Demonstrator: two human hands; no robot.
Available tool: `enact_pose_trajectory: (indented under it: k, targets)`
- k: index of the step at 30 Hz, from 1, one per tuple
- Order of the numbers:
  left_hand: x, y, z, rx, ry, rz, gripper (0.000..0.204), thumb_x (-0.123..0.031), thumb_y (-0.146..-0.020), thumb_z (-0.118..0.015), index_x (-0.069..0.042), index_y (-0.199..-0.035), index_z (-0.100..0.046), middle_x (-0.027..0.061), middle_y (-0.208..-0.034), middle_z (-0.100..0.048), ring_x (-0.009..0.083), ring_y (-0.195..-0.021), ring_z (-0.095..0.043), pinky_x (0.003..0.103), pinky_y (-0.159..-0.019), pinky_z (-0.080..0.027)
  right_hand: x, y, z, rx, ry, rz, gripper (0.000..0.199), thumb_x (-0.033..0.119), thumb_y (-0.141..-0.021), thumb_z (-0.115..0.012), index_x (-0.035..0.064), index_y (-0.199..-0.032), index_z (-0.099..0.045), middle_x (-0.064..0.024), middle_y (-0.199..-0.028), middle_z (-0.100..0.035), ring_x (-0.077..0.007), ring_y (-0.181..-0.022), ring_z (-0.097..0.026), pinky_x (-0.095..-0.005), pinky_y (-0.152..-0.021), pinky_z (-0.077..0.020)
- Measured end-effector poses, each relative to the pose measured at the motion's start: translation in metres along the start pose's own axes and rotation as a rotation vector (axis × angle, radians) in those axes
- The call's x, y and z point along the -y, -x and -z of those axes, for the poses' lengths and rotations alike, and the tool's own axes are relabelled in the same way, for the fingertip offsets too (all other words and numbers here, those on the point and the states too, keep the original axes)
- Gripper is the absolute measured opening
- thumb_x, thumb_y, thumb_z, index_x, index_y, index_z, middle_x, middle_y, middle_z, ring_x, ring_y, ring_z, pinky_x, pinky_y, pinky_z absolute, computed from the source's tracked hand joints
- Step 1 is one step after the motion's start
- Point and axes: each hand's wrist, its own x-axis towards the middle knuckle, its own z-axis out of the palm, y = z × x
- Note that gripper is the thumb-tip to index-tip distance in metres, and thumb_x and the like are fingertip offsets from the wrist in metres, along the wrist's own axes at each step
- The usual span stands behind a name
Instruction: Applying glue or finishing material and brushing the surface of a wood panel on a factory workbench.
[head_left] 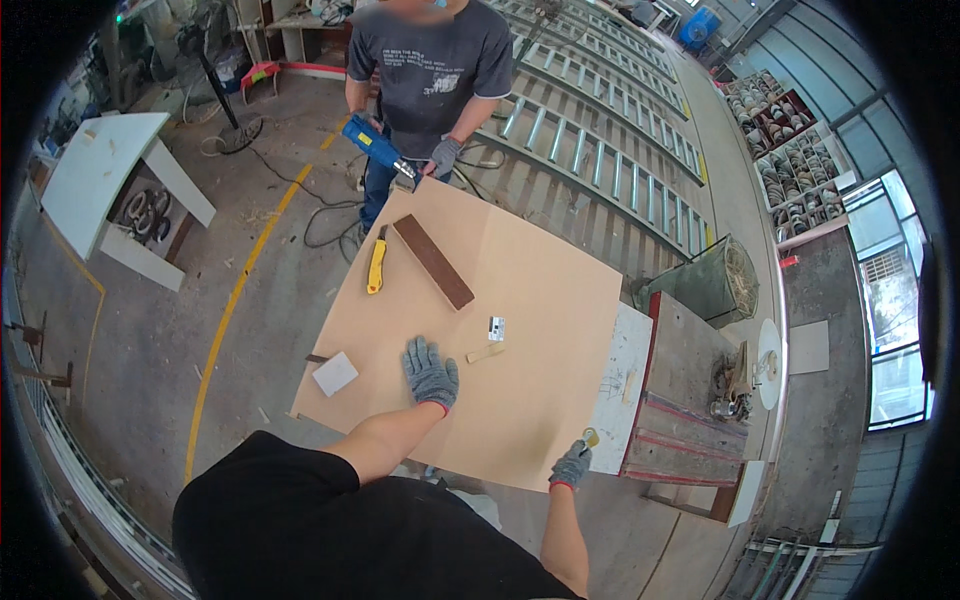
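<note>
My left hand, in a grey knit glove, lies flat with fingers apart on a large light-brown board. At the board's near right corner, my right hand, gloved alike, is closed round a small tool with a rounded yellow end; its kind is not clear. Near my left hand lie a small pale wooden piece and a small silver-and-black item. Farther off are a long dark-brown block and a yellow utility knife. A white square block sits by the left edge.
Across the board a person holds a blue heat gun near its far corner. A worn wooden bench stands right, a white table left. Metal roller racks stand behind. Cables trail over the floor.
</note>
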Motion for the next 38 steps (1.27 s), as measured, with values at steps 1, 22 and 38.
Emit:
enact_pose_trajectory:
  k: [1,22,38]
  targets:
    - [-0.017,-0.002,0.0,0.014,0.037,-0.011,0.06,-0.036,-0.087,-0.056,0.001,-0.133,-0.047,0.0236,-0.153,-0.03,0.0406,-0.147,-0.017,0.055,-0.12,-0.008,-0.023,-0.021,0.009,-0.063,0.16,0.095,0.027,0.033,-0.095,-0.058,0.0062,-0.092,-0.053,-0.0053,-0.064,-0.052,-0.0212,-0.052,-0.054,-0.0363,-0.046,-0.0433]
    - [-0.009,-0.006,-0.007,0.067,-0.232,0.024,0.062,-0.035,-0.085,-0.056,0.001,-0.135,-0.045,0.0245,-0.152,-0.029,0.0419,-0.145,-0.021,0.057,-0.118,-0.012,0.07,-0.012,-0.085,-0.048,0.665,0.646,0.031,0.017,-0.087,-0.056,0.0023,-0.114,-0.058,-0.0201,-0.123,-0.059,-0.0381,-0.115,-0.054,-0.0509,-0.1,-0.0401]
    - [-0.018,-0.008,-0.013,0.074,-0.288,0.035,0.066,-0.033,-0.083,-0.058,0.0,-0.137,-0.041,0.0263,-0.151,-0.029,0.042,-0.144,-0.02,0.057,-0.118,-0.012,0.063,-0.022,-0.09,0.025,0.682,0.605,0.036,0.022,-0.088,-0.057,0.0064,-0.121,-0.052,-0.0163,-0.132,-0.053,-0.0389,-0.126,-0.046,-0.0535,-0.105,-0.0314]
